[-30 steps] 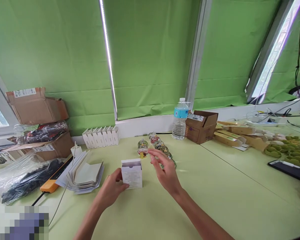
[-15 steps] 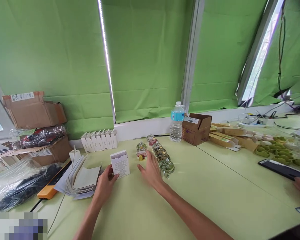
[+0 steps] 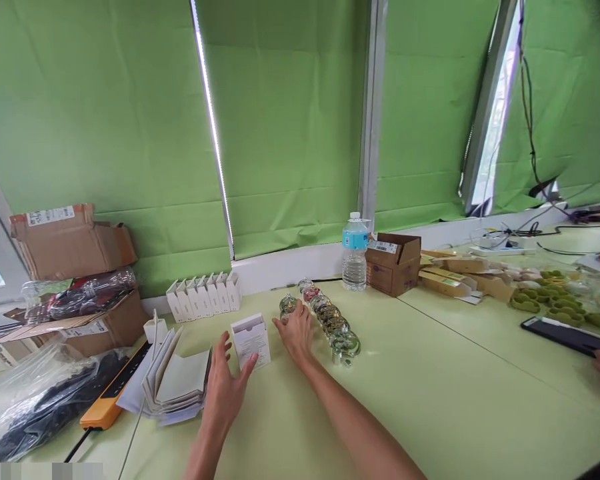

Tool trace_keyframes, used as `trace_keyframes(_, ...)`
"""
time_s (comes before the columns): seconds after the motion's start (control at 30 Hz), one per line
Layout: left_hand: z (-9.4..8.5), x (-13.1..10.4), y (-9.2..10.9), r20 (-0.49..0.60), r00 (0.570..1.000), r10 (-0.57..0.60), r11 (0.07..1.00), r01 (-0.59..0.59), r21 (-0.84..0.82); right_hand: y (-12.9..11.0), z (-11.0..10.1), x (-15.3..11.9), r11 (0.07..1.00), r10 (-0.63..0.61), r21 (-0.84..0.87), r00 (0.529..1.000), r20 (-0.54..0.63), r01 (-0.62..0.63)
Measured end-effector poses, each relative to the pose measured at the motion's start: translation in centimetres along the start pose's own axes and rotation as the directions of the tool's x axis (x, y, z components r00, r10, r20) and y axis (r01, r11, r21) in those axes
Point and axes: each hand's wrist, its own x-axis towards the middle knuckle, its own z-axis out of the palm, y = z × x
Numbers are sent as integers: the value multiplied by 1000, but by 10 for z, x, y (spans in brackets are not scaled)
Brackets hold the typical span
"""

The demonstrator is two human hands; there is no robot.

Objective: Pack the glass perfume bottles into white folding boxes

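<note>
Standing near the centre of the frame, a small clear-and-greenish, domed ornament with a pointed top [image 3: 288, 303] is partly covered by the right hand [image 3: 294, 321]. Its shine suggests glass or hard plastic: judged light, rigid, slippery and liable to chip. A light hold round the rounded body appears soundest; the pointed top is best left unloaded.

Fingers of the right hand bend over the ornament's lower part, palm down, forearm rising from the lower right; whether they are pinching it cannot be determined.

Just left of that hand, an upright white printed carton, open at the top [image 3: 253, 341], appears to be thin card: light, stiff at the edges, easily dented on its broad faces. The side edges offer the safest hold. The left hand [image 3: 233, 380] is spread beside it, thumb apart from the fingers and overlapping the carton's lower left; contact cannot be confirmed.

Right of the right hand, a diagonal row of similar shiny ornaments [image 3: 325, 310] lies close together on the pale yellow-green tabletop [image 3: 405, 400].
</note>
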Motion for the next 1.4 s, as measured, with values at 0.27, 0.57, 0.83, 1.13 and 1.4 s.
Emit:
trace_keyframes(0.27,-8,-1,15,-84,996,11,999,-8,38,7,8,1,999,47,-8,999,19,-47)
trace_keyframes(0.57,-16,-4,31,-137,986,92,996,-88,34,21,-12,-15,997,-45,61,997,55,41)
trace_keyframes(0.83,-12,-12,44,-150,971,184,983,-181,36,40,-46,-57,976,-168,159,979,115,149)
trace_keyframes(1.13,5,-33,51,67,941,331,925,-338,175,41,-68,-93,883,-250,453,941,229,124)
trace_keyframes(1.4,24,-40,38,279,941,190,951,-247,186,60,-81,-83,732,-187,654,868,461,-189)
